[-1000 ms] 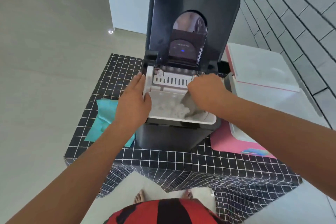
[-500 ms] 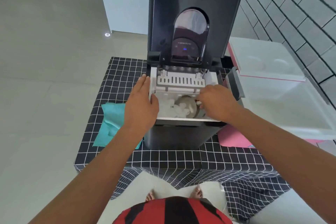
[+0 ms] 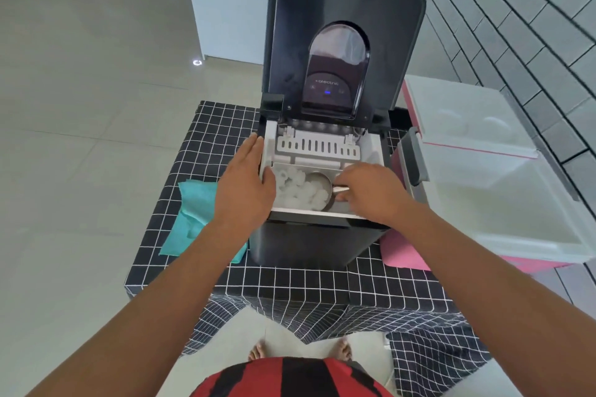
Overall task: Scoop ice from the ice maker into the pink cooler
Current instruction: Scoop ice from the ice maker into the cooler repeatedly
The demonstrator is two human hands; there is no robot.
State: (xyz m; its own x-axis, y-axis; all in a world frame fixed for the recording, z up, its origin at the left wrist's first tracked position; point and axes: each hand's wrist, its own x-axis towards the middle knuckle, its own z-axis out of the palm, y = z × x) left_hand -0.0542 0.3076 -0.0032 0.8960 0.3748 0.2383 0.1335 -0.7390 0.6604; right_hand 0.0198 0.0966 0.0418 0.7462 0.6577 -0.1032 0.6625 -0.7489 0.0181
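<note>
Ice maker (image 3: 317, 235) sat mid-tabletop (image 3: 290, 280) on the black grid cloth, lid (image 3: 345, 16) swung up and back, blue light lit on its panel. Ice (image 3: 295, 190) was piled in the white bin (image 3: 367, 151) under the slotted tray, mostly on the left and centre.

Your left hand (image 3: 246, 185) lay flat along the bin's left edge, fingers straight and pointing away from you, thumb tucked over the rim next to the ice. It held nothing; it just rested on the machine.

Your right hand (image 3: 371, 193) was down in the right side of the bin, fingers curled round the handle of a metal scoop (image 3: 321, 185). Scoop bowl pointed left, in among the ice, with pieces against its rim. Can't tell how much ice was inside the bowl.

Pink cooler (image 3: 522, 255) stood just beside the ice maker on your right, open, white lid (image 3: 467, 116) tipped back toward the wall. Its grey handle (image 3: 414, 158) was right by the machine's right side. White interior; can't tell whether there was ice in it.

Teal cloth (image 3: 193, 213) lay on the tabletop left of the ice maker, partly under your left forearm. Your bare feet showed on the floor below the tabletop edge. A person stood behind the white counter (image 3: 225, 10) at the far side.
</note>
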